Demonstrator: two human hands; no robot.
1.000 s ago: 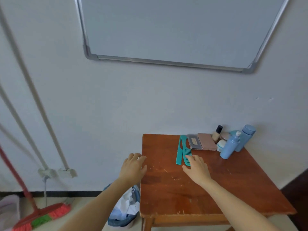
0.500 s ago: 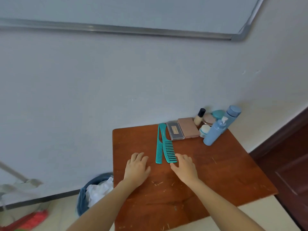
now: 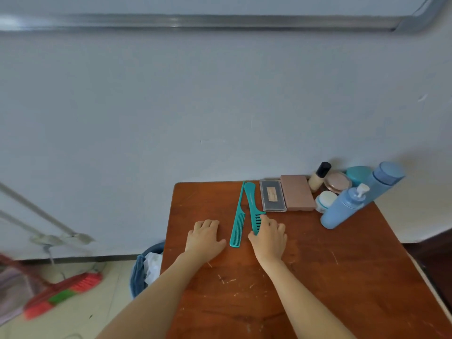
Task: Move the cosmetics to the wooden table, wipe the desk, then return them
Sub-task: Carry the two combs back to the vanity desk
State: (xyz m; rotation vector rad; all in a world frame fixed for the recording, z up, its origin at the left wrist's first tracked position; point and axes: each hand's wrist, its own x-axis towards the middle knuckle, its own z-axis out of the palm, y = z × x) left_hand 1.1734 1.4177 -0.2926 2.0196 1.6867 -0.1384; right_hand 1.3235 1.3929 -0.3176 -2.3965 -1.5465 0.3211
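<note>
Several cosmetics lie on the wooden table [image 3: 342,277]. Two teal combs lie side by side: a thin tail comb [image 3: 238,226] and a wide-tooth comb [image 3: 250,199]. My right hand [image 3: 269,238] covers the toothed end of the wide-tooth comb, thumb on its left side and fingers bent over it. Just left of the tail comb, my left hand [image 3: 205,237] rests on the table and holds nothing. At the back right stand a clear-lidded palette [image 3: 272,195], a pink palette [image 3: 297,192], a foundation bottle [image 3: 319,176], a compact [image 3: 337,182], a white jar [image 3: 326,200], a pump bottle [image 3: 342,209] and a blue bottle [image 3: 384,179].
The table stands against a pale wall under a whiteboard frame [image 3: 195,20]. A blue bin [image 3: 144,267] with paper sits on the floor at the table's left edge. A red broom [image 3: 61,292] lies further left. A teal jar [image 3: 357,173] sits behind the bottles.
My view dropped toward the table. My right hand slid forward from the bare wood onto the wide-tooth comb's teeth. My left hand came from the table's left edge onto the tabletop.
</note>
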